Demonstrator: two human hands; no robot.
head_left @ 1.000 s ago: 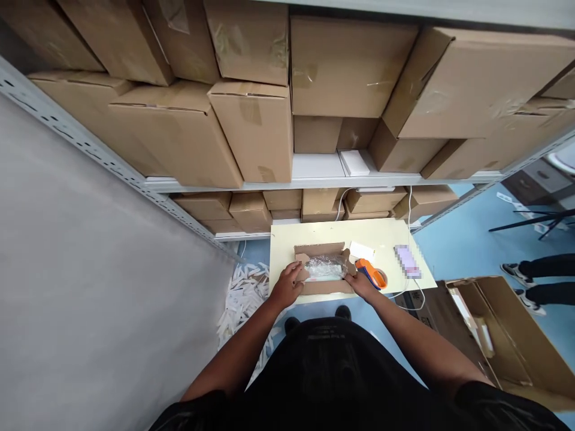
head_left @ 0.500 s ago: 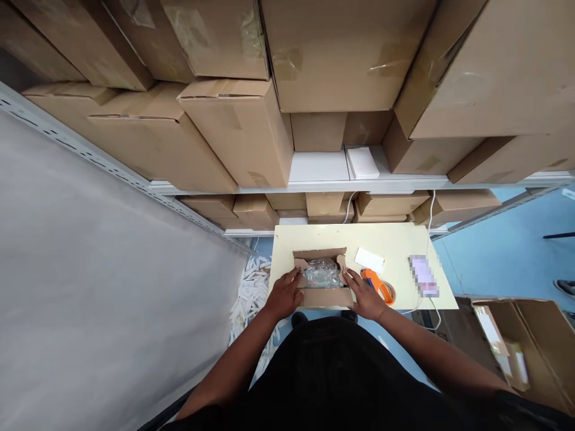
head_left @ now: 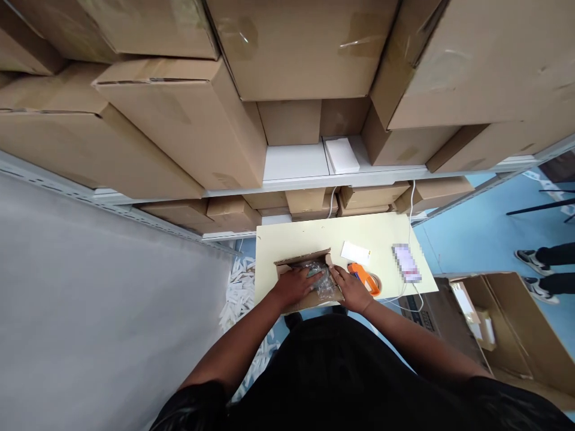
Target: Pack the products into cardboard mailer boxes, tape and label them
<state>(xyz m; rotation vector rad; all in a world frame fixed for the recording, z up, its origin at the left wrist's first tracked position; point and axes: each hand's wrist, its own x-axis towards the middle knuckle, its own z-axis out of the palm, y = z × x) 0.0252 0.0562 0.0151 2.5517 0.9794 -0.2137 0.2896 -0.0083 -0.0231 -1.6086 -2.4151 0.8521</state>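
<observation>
A small open cardboard box (head_left: 306, 258) stands near the front edge of the pale yellow table (head_left: 287, 236). Clear plastic wrapping (head_left: 327, 286) fills it, around contents I cannot make out well. My left hand (head_left: 295, 287) reaches over the box's left side, its fingers stretched out and lying on the plastic. At the right end, my right hand (head_left: 353, 288) grips the box's side by the end flap. Just beyond that hand lies an orange tape dispenser (head_left: 362, 275) with a roll of tape, and behind it a white card or small packet (head_left: 356, 252).
A phone-like device (head_left: 406, 263), blurred out, lies at the table's right with a white cable. Shelves of cardboard boxes (head_left: 179, 120) rise ahead. A large open carton (head_left: 516, 323) stands on the right, paper strips (head_left: 240, 287) litter the floor left, and another person's legs (head_left: 554, 257) show far right.
My left hand has moved from the box's left flap inward onto the plastic. The box now sits slightly turned, and my right hand stays at its right end. The whole view has shifted.
</observation>
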